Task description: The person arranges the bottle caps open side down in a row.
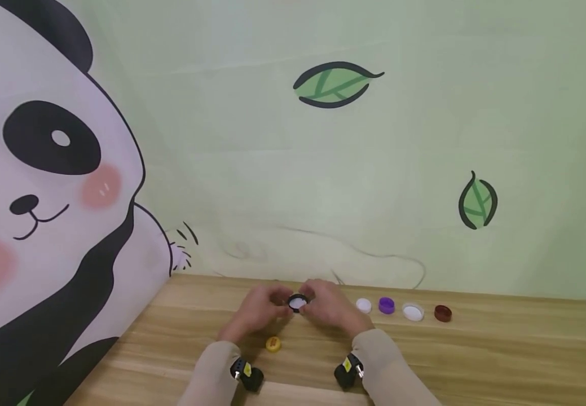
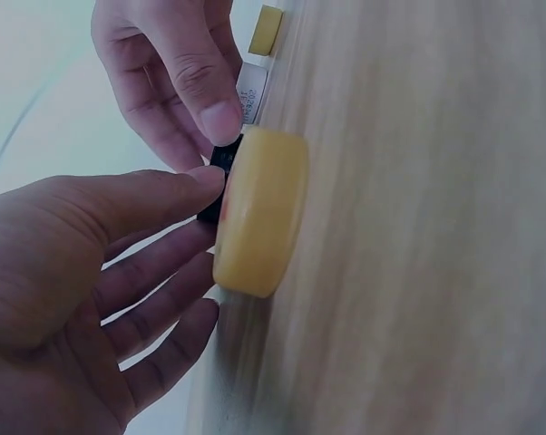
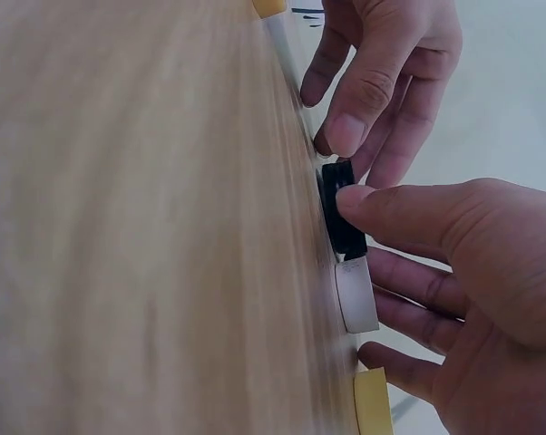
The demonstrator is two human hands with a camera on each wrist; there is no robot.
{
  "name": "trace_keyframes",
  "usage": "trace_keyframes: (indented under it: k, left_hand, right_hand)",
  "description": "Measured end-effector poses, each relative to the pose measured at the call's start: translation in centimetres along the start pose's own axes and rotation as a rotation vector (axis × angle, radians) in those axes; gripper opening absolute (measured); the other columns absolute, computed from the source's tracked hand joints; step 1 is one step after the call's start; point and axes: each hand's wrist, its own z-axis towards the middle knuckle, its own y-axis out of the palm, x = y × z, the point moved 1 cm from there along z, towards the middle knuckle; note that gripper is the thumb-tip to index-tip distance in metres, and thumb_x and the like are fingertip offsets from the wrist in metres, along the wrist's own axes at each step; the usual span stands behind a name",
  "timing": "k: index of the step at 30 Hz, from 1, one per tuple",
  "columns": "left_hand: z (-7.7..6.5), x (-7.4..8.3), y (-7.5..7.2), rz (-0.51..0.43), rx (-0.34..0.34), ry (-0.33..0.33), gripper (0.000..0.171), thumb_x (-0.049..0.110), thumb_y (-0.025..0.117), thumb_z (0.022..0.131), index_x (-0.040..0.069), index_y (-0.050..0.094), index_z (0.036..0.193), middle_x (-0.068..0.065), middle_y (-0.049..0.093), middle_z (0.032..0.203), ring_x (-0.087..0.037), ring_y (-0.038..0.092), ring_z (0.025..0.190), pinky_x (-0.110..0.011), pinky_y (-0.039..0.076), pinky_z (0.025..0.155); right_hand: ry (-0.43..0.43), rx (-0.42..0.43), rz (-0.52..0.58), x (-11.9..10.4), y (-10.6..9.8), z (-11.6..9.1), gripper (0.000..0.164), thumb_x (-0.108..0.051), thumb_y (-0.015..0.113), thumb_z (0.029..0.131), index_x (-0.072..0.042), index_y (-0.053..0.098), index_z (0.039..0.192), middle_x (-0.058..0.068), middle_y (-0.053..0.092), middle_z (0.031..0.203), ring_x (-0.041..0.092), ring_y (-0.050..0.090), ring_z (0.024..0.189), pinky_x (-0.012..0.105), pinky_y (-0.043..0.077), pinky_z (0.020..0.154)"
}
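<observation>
In the head view, a round black-rimmed cap [image 1: 298, 303] with a pale middle is between both hands near the table's back. My left hand [image 1: 262, 307] has its thumb and fingers at the cap's left edge. From the right, my right hand [image 1: 329, 303] pinches the opposite edge. The right wrist view shows the right thumb [image 3: 368, 204] against the black cap's side, with the other fingers behind. A yellow cap [image 1: 273, 344] with reddish marks lies nearer me; in the left wrist view this yellow cap [image 2: 262, 213] hides part of the black one.
Right of my hands, a white cap [image 1: 364, 305], a purple cap [image 1: 386, 305], a clear-rimmed white cap [image 1: 413, 312] and a dark red cap [image 1: 443, 313] form a row on the wooden table [image 1: 516, 349]. A wall printed with a panda [image 1: 59, 225] and leaves stands behind.
</observation>
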Motion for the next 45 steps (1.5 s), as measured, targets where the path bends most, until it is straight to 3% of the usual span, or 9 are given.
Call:
trace_keyframes:
  k: [9, 15, 22, 26, 29, 35, 41, 45]
  left_hand:
    - [-0.2, 0.1, -0.1, 0.022, 0.066, 0.023, 0.03, -0.005, 0.082, 0.083, 0.004, 0.079, 0.112, -0.007, 0.079, 0.107, -0.024, 0.073, 0.096, -0.04, 0.059, 0.084]
    - [-0.4, 0.5, -0.1, 0.049, 0.114, 0.052, 0.021, -0.002, 0.083, 0.086, 0.008, 0.08, 0.104, -0.003, 0.079, 0.101, -0.023, 0.074, 0.091, -0.04, 0.06, 0.079]
    - [-0.4, 0.8, -0.1, 0.044, 0.12, 0.091, 0.016, 0.001, 0.083, 0.089, 0.008, 0.08, 0.103, -0.004, 0.079, 0.098, -0.021, 0.074, 0.087, -0.038, 0.059, 0.076]
    - [-0.6, 0.8, -0.2, 0.056, 0.124, 0.1, 0.014, 0.003, 0.083, 0.09, 0.008, 0.079, 0.102, -0.002, 0.079, 0.096, -0.02, 0.073, 0.086, -0.038, 0.058, 0.076]
    - [-0.6, 0.8, -0.2, 0.065, 0.126, 0.115, 0.012, 0.005, 0.083, 0.091, 0.009, 0.08, 0.102, 0.0, 0.079, 0.096, -0.019, 0.073, 0.086, -0.038, 0.058, 0.077]
    - [-0.6, 1.0, -0.4, 0.077, 0.136, 0.152, 0.014, 0.004, 0.082, 0.092, 0.009, 0.081, 0.105, -0.001, 0.079, 0.1, -0.023, 0.073, 0.093, -0.04, 0.06, 0.083]
    - [-0.7, 1.3, -0.7, 0.078, 0.151, 0.195, 0.021, 0.0, 0.082, 0.091, 0.005, 0.079, 0.111, -0.006, 0.08, 0.104, -0.024, 0.074, 0.092, -0.033, 0.061, 0.08]
    - [-0.8, 1.5, -0.9, 0.089, 0.176, 0.201, 0.027, 0.0, 0.083, 0.09, 0.006, 0.077, 0.116, -0.008, 0.08, 0.101, -0.023, 0.076, 0.085, -0.034, 0.062, 0.075]
  right_hand:
    - [-0.028, 0.043, 0.018, 0.0, -0.4, -0.5, 0.015, -0.009, 0.077, 0.096, -0.003, 0.074, 0.109, 0.014, 0.076, 0.113, 0.033, 0.069, 0.111, 0.052, 0.053, 0.098]
    - [-0.036, 0.066, 0.012, -0.1, -0.7, -1.1, 0.011, -0.014, 0.073, 0.101, -0.006, 0.075, 0.108, 0.012, 0.076, 0.115, 0.035, 0.069, 0.112, 0.052, 0.054, 0.097]
    - [-0.037, 0.087, 0.031, 0.2, -0.9, -1.4, 0.015, -0.007, 0.079, 0.092, -0.008, 0.076, 0.107, 0.012, 0.076, 0.116, 0.036, 0.068, 0.116, 0.053, 0.053, 0.101]
    - [-0.058, 0.116, 0.024, 0.1, -0.8, -1.4, 0.012, -0.006, 0.08, 0.092, -0.007, 0.076, 0.104, 0.011, 0.074, 0.109, 0.034, 0.068, 0.108, 0.052, 0.055, 0.095]
    - [-0.035, 0.136, 0.044, -0.1, -0.8, -1.5, 0.01, -0.006, 0.08, 0.093, -0.006, 0.075, 0.103, 0.008, 0.072, 0.104, 0.028, 0.068, 0.099, 0.045, 0.057, 0.085]
    - [0.013, 0.145, 0.153, -0.7, -1.2, -2.0, 0.007, -0.009, 0.078, 0.097, -0.007, 0.074, 0.102, 0.001, 0.07, 0.095, 0.015, 0.063, 0.083, 0.032, 0.052, 0.069]
    - [0.044, 0.129, 0.346, -0.6, -1.2, -2.3, 0.008, -0.009, 0.075, 0.099, -0.002, 0.072, 0.104, 0.011, 0.074, 0.095, 0.024, 0.07, 0.083, 0.035, 0.058, 0.069]
    - [0.047, 0.123, 0.415, -0.5, -1.0, -2.0, 0.012, -0.007, 0.072, 0.101, 0.003, 0.07, 0.108, 0.017, 0.074, 0.095, 0.031, 0.072, 0.083, 0.038, 0.061, 0.073]
